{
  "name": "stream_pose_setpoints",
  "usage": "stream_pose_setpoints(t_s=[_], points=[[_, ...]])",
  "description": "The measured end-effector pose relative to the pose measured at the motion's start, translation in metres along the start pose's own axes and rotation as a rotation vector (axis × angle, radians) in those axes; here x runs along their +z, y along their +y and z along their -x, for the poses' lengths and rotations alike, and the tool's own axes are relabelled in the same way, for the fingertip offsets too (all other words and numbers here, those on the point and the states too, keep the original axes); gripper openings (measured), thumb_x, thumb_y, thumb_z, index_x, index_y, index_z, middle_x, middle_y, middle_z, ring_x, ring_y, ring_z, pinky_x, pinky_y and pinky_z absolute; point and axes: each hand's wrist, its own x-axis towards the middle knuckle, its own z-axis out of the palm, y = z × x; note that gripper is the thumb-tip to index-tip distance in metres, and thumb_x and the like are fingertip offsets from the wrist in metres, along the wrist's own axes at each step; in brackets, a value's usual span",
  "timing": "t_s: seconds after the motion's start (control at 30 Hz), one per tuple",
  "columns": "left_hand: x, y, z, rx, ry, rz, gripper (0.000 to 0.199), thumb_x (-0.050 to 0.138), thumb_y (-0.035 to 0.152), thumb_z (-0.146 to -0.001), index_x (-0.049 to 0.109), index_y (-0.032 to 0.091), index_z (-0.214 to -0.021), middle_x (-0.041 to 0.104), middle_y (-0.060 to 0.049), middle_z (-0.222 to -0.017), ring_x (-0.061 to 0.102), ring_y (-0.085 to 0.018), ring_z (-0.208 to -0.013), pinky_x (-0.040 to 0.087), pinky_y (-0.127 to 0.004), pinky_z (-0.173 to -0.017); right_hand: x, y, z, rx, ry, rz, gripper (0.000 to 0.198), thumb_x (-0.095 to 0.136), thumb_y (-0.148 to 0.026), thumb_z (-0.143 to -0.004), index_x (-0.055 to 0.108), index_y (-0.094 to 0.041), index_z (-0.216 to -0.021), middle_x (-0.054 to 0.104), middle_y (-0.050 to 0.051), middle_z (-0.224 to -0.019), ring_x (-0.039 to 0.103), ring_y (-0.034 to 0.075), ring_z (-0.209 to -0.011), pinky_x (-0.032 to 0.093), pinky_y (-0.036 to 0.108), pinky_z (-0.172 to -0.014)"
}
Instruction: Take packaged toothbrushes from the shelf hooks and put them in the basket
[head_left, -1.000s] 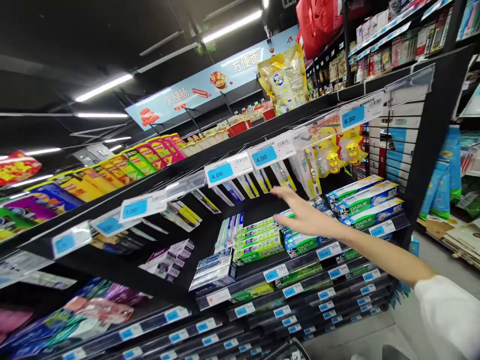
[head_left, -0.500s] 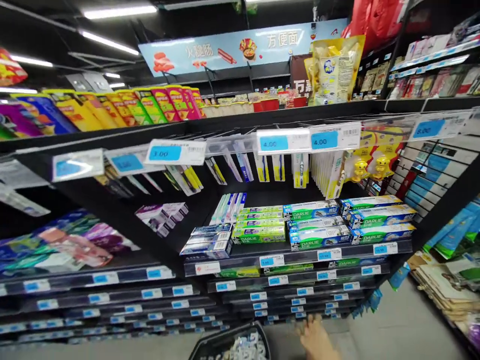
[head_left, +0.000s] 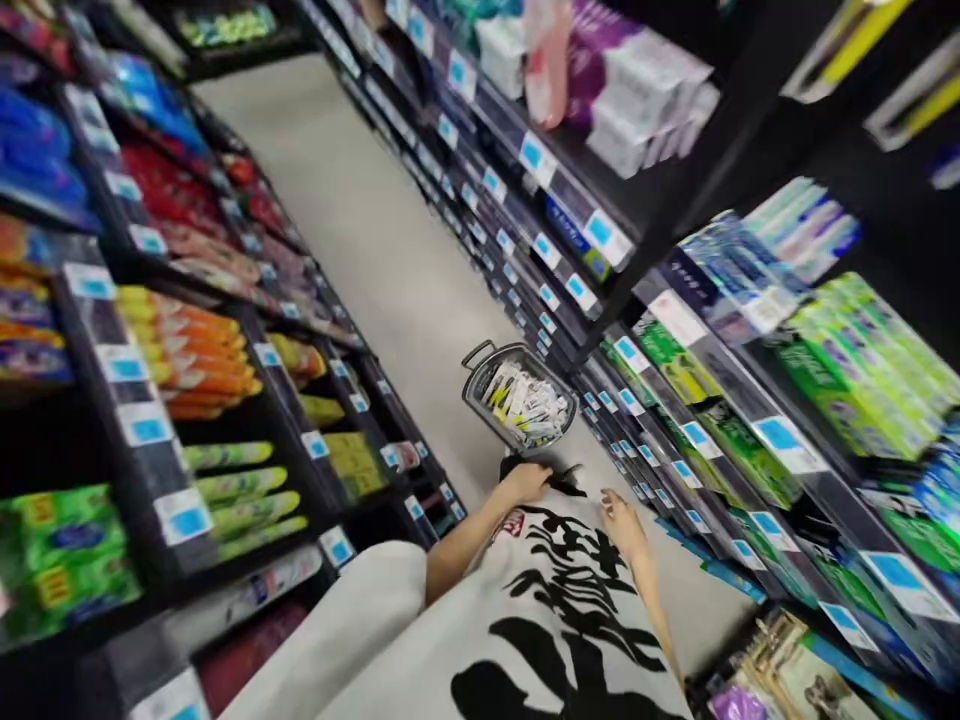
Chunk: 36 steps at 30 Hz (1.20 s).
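My left hand is at my waist, in front of the white shirt with black lettering that I wear. Its fingers are smeared and partly turned away, so I cannot tell whether they grip anything. Something dark shows just beside it. My right hand hangs at my other side, fingers apart and loosely bent, with nothing in it. Ahead of both hands, a dark basket stands on the aisle floor, a handle at its far left end. Inside lie several white and yellow packages, too blurred to name.
Shelves with price tags line both sides. Green toothpaste boxes sit on the right shelf. On the left are orange bottles and green packs. The grey floor runs between. Flat goods lie at lower right.
My view has swung down and left from the toothpaste shelf to the aisle and my body. Both hands now show; earlier only one blurred hand was visible beside the basket.
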Motion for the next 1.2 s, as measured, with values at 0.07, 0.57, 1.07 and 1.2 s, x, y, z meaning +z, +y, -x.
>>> stream_pose_setpoints(t_s=[0.07, 0.57, 1.07, 1.2], points=[[0.012, -0.029, 0.000, -0.054, 0.002, 0.051, 0.038, 0.054, 0.031, -0.098, 0.063, 0.015, -0.131, 0.070, -0.018, -0.123, 0.065, -0.033, -0.118, 0.051, -0.047, -0.100, 0.009, -0.016, -0.012, -0.033, -0.044, -0.012, 0.039, 0.051, -0.038, -0.094, 0.065, -0.026, -0.128, 0.073, 0.012, -0.122, 0.072, 0.028, -0.106, 0.054, 0.042, -0.099], [-0.004, -0.191, 0.037, -0.289, 0.054, 0.334, 0.026, 0.062, 0.036, -0.100, 0.066, 0.011, -0.109, 0.069, -0.005, -0.099, 0.066, -0.017, -0.088, 0.057, -0.035, -0.080, 0.039, -0.063, -0.093, 0.078, -0.066, -0.076, 0.037, 0.055, -0.039, -0.093, 0.061, -0.019, -0.125, 0.076, 0.012, -0.112, 0.075, 0.024, -0.092, 0.056, 0.042, -0.096], [-0.034, -0.239, -0.049, -0.254, 0.125, 0.392, 0.018, 0.057, 0.020, -0.101, 0.065, 0.004, -0.101, 0.070, -0.003, -0.102, 0.061, -0.008, -0.084, 0.049, -0.028, -0.089, 0.073, -0.074, -0.115, 0.111, 0.045, -0.182, 0.047, 0.056, -0.042, -0.091, 0.057, -0.016, -0.130, 0.063, 0.018, -0.138, 0.069, 0.025, -0.107, 0.054, 0.048, -0.102], [-0.021, -0.224, -0.064, -0.250, 0.110, 0.432, 0.018, 0.057, 0.021, -0.100, 0.067, 0.010, -0.110, 0.073, -0.007, -0.111, 0.065, -0.015, -0.093, 0.050, -0.034, -0.092, 0.068, -0.064, -0.143, 0.150, 0.040, -0.212, 0.047, 0.058, -0.038, -0.089, 0.057, -0.015, -0.129, 0.064, 0.019, -0.136, 0.069, 0.025, -0.106, 0.051, 0.048, -0.106]])
